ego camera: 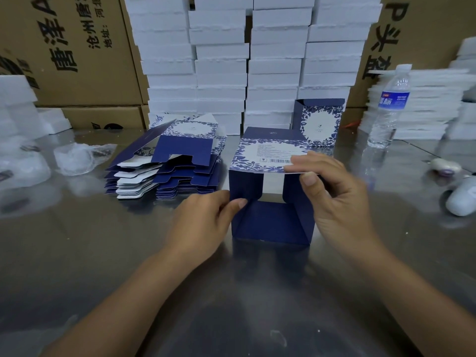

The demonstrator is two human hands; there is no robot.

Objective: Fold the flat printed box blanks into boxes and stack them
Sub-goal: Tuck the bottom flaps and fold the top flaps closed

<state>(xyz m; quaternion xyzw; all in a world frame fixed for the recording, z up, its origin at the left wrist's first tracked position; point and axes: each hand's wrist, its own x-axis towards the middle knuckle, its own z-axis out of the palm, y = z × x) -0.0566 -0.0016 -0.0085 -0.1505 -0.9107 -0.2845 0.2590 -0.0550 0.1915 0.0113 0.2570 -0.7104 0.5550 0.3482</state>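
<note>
On the steel counter [103, 253], beside the blanks [164, 173], the box [270, 222] lies open-ended, left grip [203, 220] pinching in a side flap [244, 186], right grip [332, 191] pinching the printed flap [265, 155], which should fold down and tuck next.

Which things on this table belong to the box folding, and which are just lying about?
In the job: half-folded box, gripped by the left hand and right hand; pile of flat blanks; folded box standing behind.
Lying about: water bottle; crumpled plastic wrap; white foam stacks; cardboard cartons.
</note>
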